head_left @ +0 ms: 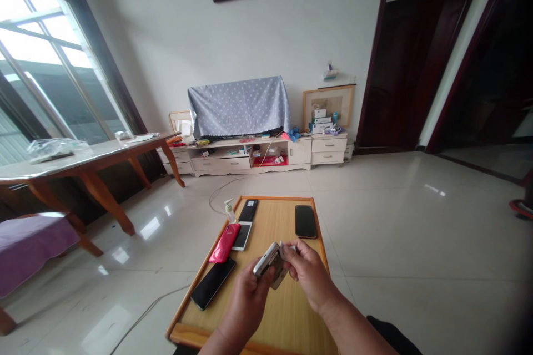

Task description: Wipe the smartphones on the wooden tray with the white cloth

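My left hand (250, 294) is wrapped round a white-edged phone (266, 260), held tilted above the small wooden table (287, 316). The phone's darker face is partly covered by my fingers. At the phone's upper right edge, my right hand (306, 266) pinches a small whitish piece (285, 252); it could be a cloth or wipe, but too little shows. Left of my hands lie a black phone (214, 283), a glossy red phone (225, 242) and a white-framed phone (242, 236). Another dark phone (305, 222) rests near the table's right edge.
At the table's far left stand a clear pump bottle (230, 212) and a black phone (249, 210). A cable (154, 304) runs over the tiled floor. Further off are a long table (95, 155) on the left and a white cabinet (225, 163) by the wall.
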